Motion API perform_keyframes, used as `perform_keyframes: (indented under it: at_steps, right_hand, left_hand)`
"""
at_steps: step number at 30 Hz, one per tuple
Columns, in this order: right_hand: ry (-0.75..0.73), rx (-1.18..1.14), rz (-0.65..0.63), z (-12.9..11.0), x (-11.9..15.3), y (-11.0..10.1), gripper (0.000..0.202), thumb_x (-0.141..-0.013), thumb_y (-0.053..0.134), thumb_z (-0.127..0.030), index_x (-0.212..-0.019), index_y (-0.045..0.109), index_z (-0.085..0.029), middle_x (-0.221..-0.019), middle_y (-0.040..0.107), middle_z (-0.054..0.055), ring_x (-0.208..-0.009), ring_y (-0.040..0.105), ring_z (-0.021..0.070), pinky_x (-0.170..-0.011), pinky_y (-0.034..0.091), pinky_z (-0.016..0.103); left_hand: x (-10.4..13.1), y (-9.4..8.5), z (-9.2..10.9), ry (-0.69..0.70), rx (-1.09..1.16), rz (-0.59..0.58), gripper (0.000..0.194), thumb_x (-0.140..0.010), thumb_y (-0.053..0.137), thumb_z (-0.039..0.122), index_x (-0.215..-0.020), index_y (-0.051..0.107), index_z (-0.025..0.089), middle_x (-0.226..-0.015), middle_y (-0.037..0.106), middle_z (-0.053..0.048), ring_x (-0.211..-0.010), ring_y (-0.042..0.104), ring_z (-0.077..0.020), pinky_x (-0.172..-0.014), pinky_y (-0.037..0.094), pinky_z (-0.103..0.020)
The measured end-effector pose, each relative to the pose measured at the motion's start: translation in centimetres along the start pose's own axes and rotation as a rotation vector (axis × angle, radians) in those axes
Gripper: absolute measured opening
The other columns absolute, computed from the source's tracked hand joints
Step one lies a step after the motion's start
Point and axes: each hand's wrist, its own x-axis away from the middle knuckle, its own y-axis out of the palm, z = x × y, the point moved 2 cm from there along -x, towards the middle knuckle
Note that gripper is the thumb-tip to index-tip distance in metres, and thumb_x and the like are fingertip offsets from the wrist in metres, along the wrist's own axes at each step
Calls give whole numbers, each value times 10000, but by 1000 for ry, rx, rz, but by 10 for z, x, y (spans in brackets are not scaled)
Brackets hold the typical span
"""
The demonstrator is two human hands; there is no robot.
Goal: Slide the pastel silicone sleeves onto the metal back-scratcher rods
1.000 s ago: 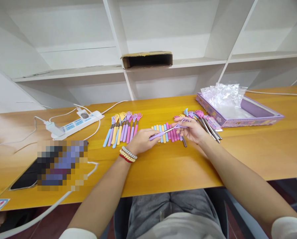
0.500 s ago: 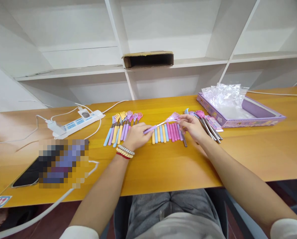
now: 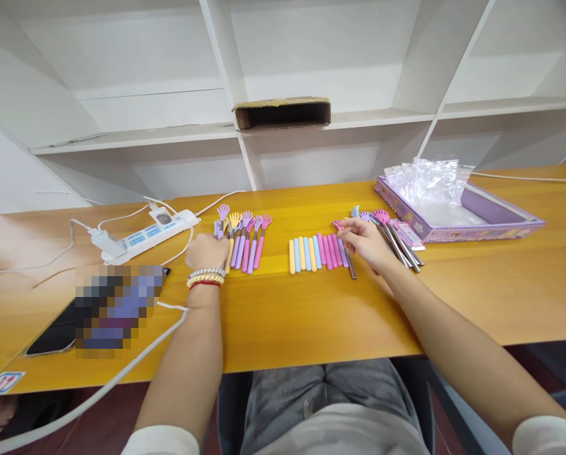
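My left hand [image 3: 207,253] is closed on a purple back scratcher [image 3: 222,213] over the left end of a group of coloured scratchers [image 3: 247,243]. In the middle lies a row of loose handles [image 3: 318,253] in yellow, blue, pink and purple. At the row's right end, my right hand [image 3: 362,239] pinches a metal rod with a pink claw head [image 3: 338,225]. More metal rods with claw heads [image 3: 401,243] lie just right of that hand, partly behind it.
A purple tray [image 3: 486,235] with clear plastic bags [image 3: 432,183] stands at the right. A white power strip [image 3: 152,234] and cables lie at the left, near a phone [image 3: 59,325]. Behind are white shelves with a cardboard box [image 3: 283,115].
My left hand has moved left with the purple scratcher, from the handle row to the left group. My right hand has let go of its purple head and now holds a pink-headed rod.
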Motion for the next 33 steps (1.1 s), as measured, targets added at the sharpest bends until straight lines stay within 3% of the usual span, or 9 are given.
perform_keyframes:
  at_steps: [15,19,22,26,30,33]
  right_hand:
    - [-11,87,-18,3,-2,-4,277,-671,639,-303,-901,595,-156,-606,547,-27,-490,461,100,-492,344,258]
    - [-30,124,19,6,-5,-8,241,-673,639,-319,-853,607,-163,-636,583,-8,-518,486,115,-517,368,265]
    - [-92,244,112,7,-8,-15,187,-698,604,-326,-783,624,-161,-669,620,19,-568,510,130,-562,387,273]
    - [-169,500,192,8,-10,-23,184,-728,551,-301,-747,656,-151,-610,598,17,-561,494,134,-573,370,277]
    - [-162,628,192,11,-12,-27,165,-720,542,-266,-724,660,-152,-585,593,14,-544,506,139,-570,373,276]
    - [-163,716,172,13,-12,-25,159,-716,548,-255,-733,672,-158,-600,618,23,-564,540,151,-588,389,276]
  left_hand:
    - [-3,7,-2,42,14,-69,356,-675,624,373,-951,737,179,-974,691,-199,-953,623,-378,-764,484,-475]
    - [-2,8,1,78,32,-16,351,-698,613,386,-959,729,182,-969,693,-179,-934,622,-359,-770,480,-458]
    - [4,10,11,202,47,55,320,-746,572,375,-957,720,186,-961,690,-141,-938,618,-325,-795,475,-419]
    - [25,19,33,485,106,87,277,-807,517,330,-946,702,177,-969,663,-106,-928,605,-254,-840,456,-351]
    - [52,28,53,749,207,32,311,-853,473,319,-1018,675,148,-998,633,-103,-941,592,-225,-894,435,-324]
    - [70,33,62,900,268,-95,385,-859,490,386,-1103,636,127,-1042,617,-113,-997,579,-234,-929,427,-335]
